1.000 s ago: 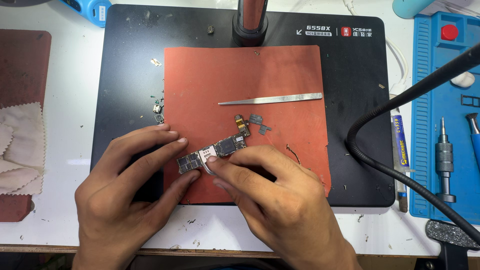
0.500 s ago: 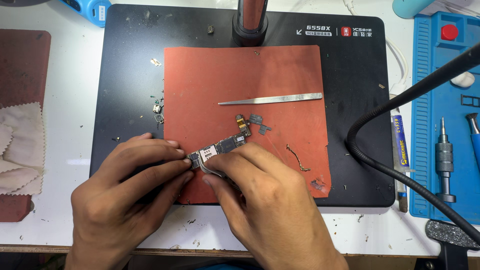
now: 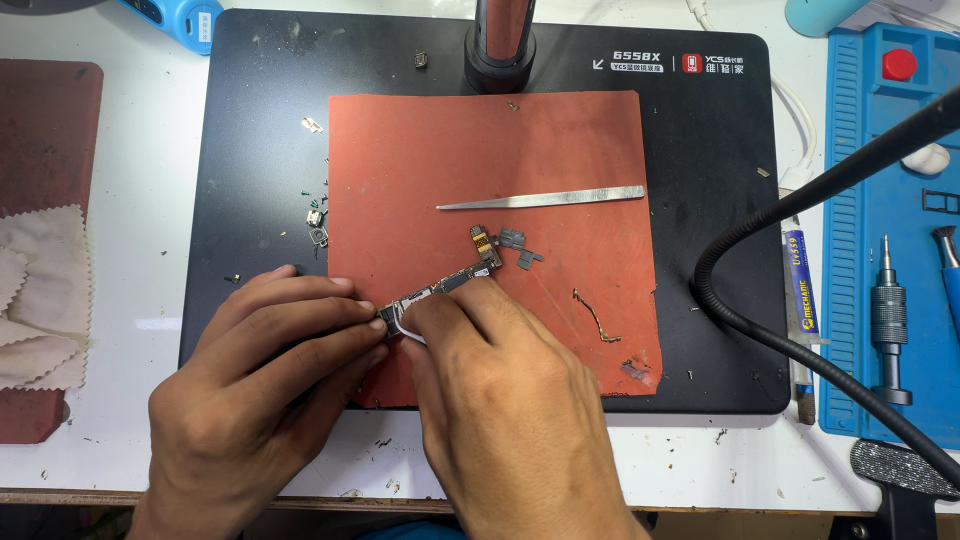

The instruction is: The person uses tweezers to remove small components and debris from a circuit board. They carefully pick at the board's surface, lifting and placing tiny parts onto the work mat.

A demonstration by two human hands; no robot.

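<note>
A small, narrow circuit board (image 3: pixel 440 288) is held low on the red mat (image 3: pixel 560 160), near that mat's lower left part, with its far end pointing toward the mat's middle. The left hand (image 3: pixel 255 385) is closed on the board's near end, fingertips pinching it, and the right hand (image 3: pixel 500 400) is closed over the same end, where a thin pale tool or strip appears to be pressed; what it is cannot be told. The board is judged light, thin, stiff and fragile, with small parts on its face, so it is best taken by its long edges rather than across its face. Just beyond the board, toward the mat's middle, small connector pieces (image 3: pixel 515 245) lie, and a metal strip (image 3: pixel 540 198) rests farther up the mat. Bare room is left on the mat's upper half; a black flexible hose (image 3: pixel 740 300) curves just off the mat's right edge, and loose screws (image 3: pixel 315 225) are scattered off its left edge.
</note>
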